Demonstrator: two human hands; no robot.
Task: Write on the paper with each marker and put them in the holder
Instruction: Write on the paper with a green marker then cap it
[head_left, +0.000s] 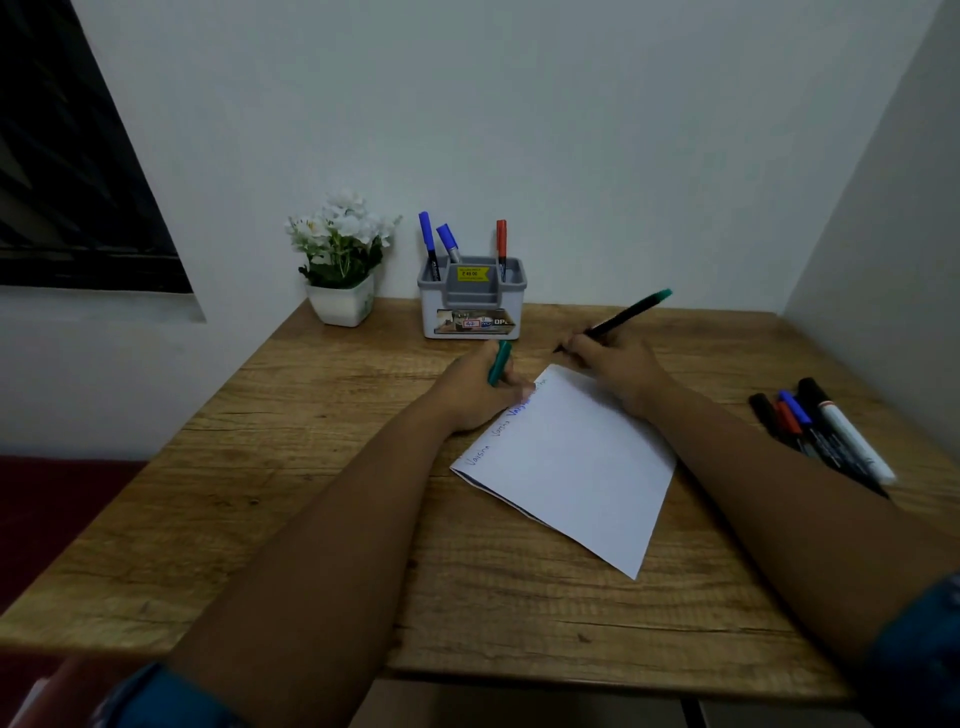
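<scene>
Holding a green-ended marker (618, 319) in the right hand (610, 371), fingers curled round the lower barrel, tip end pointing toward the far corner of the paper (566, 467). Left hand (480, 387) grips the green cap (500, 362), heel of the hand resting at the paper's far left edge. So the marker is uncapped; whether the tip touches the sheet cannot be told.

Paper: white sheet, lying skewed on the table (322, 467), apparently folded, since a second edge shows along the near left side. Handwriting runs along its left edge, some of it blue.

Holder (471, 299): grey and white, at the back of the table beside a small flower pot (343, 304). Two blue markers (427, 236) stand in its left side, one red marker (501, 241) in its right.

Remaining markers (821, 431): a loose bunch at the right table edge, well apart from the paper; black, red and blue caps visible, one white barrel.

Handling judgement:
- Markers look light, rigid, with smooth plastic barrels, likely to roll on the table.
- Best hold: pinch low on the barrel near the tip for writing, mid-barrel for carrying to the holder.
- Cap is small and easily dropped; press it on straight before stowing.
- Paper is thin and light and will slide under the stroke unless the left hand pins it.
- Holder looks light; lower markers in gently, do not push it.
</scene>
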